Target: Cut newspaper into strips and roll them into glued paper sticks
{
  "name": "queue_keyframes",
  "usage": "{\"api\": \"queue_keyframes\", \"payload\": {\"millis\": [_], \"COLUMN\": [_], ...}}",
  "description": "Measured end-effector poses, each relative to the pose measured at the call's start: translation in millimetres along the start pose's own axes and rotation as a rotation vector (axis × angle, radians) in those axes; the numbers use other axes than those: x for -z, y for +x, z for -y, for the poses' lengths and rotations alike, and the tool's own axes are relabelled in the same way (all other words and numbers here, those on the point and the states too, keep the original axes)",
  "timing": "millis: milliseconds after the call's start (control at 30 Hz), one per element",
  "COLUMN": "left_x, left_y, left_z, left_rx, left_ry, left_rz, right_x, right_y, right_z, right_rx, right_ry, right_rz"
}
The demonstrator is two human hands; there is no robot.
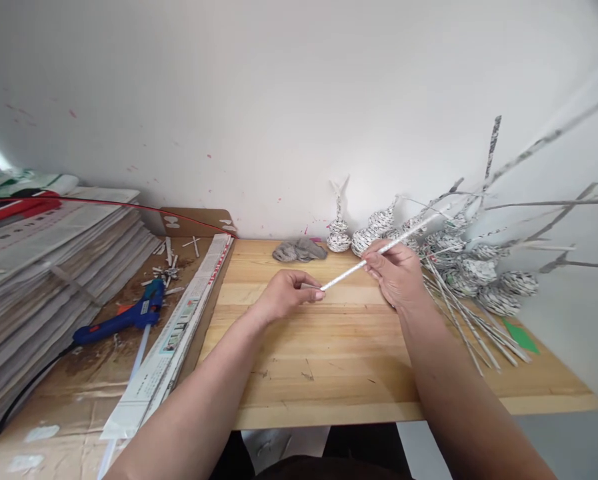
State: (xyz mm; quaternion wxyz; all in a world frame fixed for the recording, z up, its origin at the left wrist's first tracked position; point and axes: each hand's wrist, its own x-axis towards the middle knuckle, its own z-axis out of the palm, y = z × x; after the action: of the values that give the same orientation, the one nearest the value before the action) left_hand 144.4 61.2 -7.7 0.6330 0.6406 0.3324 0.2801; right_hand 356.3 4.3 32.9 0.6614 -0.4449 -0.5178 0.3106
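Observation:
A thin rolled newspaper tube (346,273) slants up to the right above the wooden table. Its lower left end is pinched between the thumb and fingers of my left hand (289,295). Farther up, my right hand (395,270) grips the same tube, and its far end runs on toward the right. Behind my right hand stand several gourd-shaped pieces woven from paper strips, one of them a small woven gourd (338,237) near the wall. A crumpled grey cloth (299,250) lies at the back of the table, beyond my left hand.
Loose paper tubes (471,327) and a green piece (522,336) lie at the right of the wooden table (319,373). On the left are a blue glue gun (123,320), folded newspaper strips (179,327) and a tall newspaper stack (53,267). Long tubes stick out at right.

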Motion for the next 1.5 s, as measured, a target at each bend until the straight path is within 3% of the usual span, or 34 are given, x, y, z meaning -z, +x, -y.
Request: {"api": "queue_keyframes", "payload": {"millis": [167,333,500,567,633,700,733,800,867,933,1033,1100,1267,1333,1433,1500], "left_x": [11.1,18.3,24.5,26.1,27.1,27.5,27.5,26.9,25.8,24.4,22.6,22.2,23.3,23.7,23.8,23.7], "left_y": [4.2,10.4,14.3,15.3,15.9,16.0,15.8,15.1,14.3,13.7,13.5,13.5,13.8,13.9,13.7,13.4], "left_z": [-4.5,-5.4,-6.3,-6.0,-5.4,-4.8,-4.7,-4.6,-4.9,-5.3,-5.9,-5.8,-4.6,-3.9,-3.3,-3.5], "left_rx": [-0.039,-0.084,-0.144,-0.159,-0.148,-0.125,-0.113,-0.097,-0.087,-0.077,-0.066,-0.065,-0.046,-0.036,-0.027,-0.018], "left_ry": [-0.442,-0.877,-1.053,-1.089,-1.104,-1.107,-1.107,-1.1,-1.088,-1.086,-1.098,-1.102,-1.12,-1.118,-1.114,-1.113], "left_rz": [-0.168,-0.318,-0.401,-0.434,-0.476,-0.5,-0.501,-0.491,-0.484,-0.488,-0.47,-0.422,-0.343,-0.341,-0.337,-0.329], "right_x": [-3.9,-30.9,-59.6,-66.5,-70.1,-70.0,-68.3,-61.6,-50.8,-37.6,-20.8,-16.0,-21.2,-24.5,-27.8,-28.7], "right_y": [-1.0,-6.4,-22.0,-38.5,-61.3,-84.7,-94.2,-105.4,-106.2,-101.8,-100.0,-105.5,-122.7,-124.5,-123.6,-123.2], "right_z": [-4.7,-10.2,-9.2,-4.0,5.7,19.2,26.3,38.5,44.4,42.7,32.6,26.9,24.5,24.9,23.7,21.7], "right_rx": [0.019,-0.031,-0.394,-0.536,-0.562,-0.384,-0.181,0.239,0.429,0.35,0.083,-0.108,-0.795,-0.769,-0.431,-0.387], "right_ry": [0.001,-0.027,0.137,0.177,0.082,-0.202,-0.38,-0.709,-1.007,-1.219,-1.242,-1.061,-0.281,-0.273,-0.539,-0.571], "right_rz": [-0.048,-0.096,-0.173,-0.103,0.06,0.285,0.354,0.357,0.271,0.21,0.253,0.303,0.409,0.401,0.327,0.33]}}
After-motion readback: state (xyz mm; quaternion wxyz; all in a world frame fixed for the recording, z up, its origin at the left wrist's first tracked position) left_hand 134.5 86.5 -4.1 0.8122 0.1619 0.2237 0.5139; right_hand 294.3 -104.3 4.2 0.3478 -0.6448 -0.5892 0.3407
